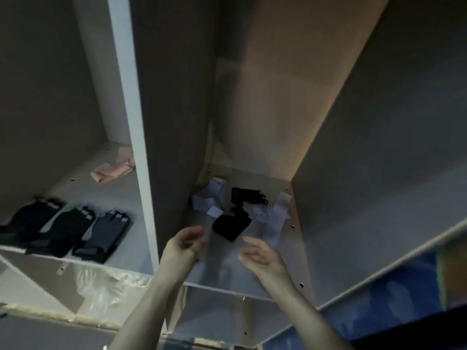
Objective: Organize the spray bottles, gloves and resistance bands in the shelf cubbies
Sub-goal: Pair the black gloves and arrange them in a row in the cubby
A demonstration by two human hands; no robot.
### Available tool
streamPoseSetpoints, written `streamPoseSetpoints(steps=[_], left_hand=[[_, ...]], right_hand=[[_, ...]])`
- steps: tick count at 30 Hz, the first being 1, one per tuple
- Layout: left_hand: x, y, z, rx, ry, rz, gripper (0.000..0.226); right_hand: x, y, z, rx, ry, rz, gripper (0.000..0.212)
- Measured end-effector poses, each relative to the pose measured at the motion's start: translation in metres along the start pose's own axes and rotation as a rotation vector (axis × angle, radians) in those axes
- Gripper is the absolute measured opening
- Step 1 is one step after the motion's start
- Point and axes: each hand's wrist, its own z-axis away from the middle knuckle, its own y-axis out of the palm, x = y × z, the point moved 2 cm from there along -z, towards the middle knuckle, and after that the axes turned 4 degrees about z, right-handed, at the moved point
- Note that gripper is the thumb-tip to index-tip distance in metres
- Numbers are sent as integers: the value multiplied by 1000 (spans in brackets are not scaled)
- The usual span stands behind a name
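3 gloves (63, 231) in left cubby (121, 198), black straps (236, 218) in middle

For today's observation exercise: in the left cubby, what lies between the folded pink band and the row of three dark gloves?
Nothing. In the head view, bare pale shelf board separates the folded pink band from the row of three dark gloves.

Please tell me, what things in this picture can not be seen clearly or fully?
- Head view: left hand is motion-blurred; whether it holds anything cannot be told.
- Black items in the middle cubby are dark and blurred; their kind is unclear.
- Leftmost glove is cut off by the left edge.
- Pink item is partly hidden behind the white divider.
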Motion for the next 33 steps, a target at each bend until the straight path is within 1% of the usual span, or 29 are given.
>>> streamPoseSetpoints(steps=[4, 6, 8, 9, 11, 12, 14, 17, 21, 24, 27, 30, 31, 32, 33], left_hand=[[20, 1, -16, -79, -111, 90, 19], [22, 1, -25, -83, -172, 146, 17], [23, 1, -34, -86, -229, 201, 19], [25, 1, -38, -93, -250, 213, 21], [28, 0, -45, -105, -286, 221, 24], [30, 1, -48, -104, -302, 224, 23], [34, 4, -54, -93, -344, 221, 19], [41, 14, -61, -64, -388, 188, 20], [56, 23, -67, -26, -441, 172, 29], [65, 30, -69, 24, -519, 207, 32], [70, 43, -71, 79, -657, 332, 50], [74, 58, -76, 209, -721, 534, 67], [74, 62, -78, 252, -713, 606, 67], [74, 66, -80, 268, -699, 669, 62], [74, 69, -82, 251, -683, 716, 55]], right_hand=[[-27, 23, -67, 57, 10, 121, 34], [-41, 32, -97, 86, 12, 215, 40], [-56, 35, -121, 132, 5, 350, 51], [-63, 35, -130, 158, -21, 468, 57], [-71, 32, -143, 190, -134, 816, 61], [-74, 30, -145, 181, -206, 967, 61], [-77, 28, -140, 158, -281, 1108, 52], [-90, 27, -128, 88, -322, 1104, 32], [-97, 16, -125, 17, -318, 958, 29], [-90, 6, -121, -55, -294, 843, 26], [-78, 0, -111, -137, -366, 719, 22], [-63, 2, -93, -90, -488, 695, 22], [-58, 4, -87, -71, -533, 700, 22], [-53, 5, -82, -48, -574, 670, 21], [-50, 6, -79, -28, -617, 628, 19]])
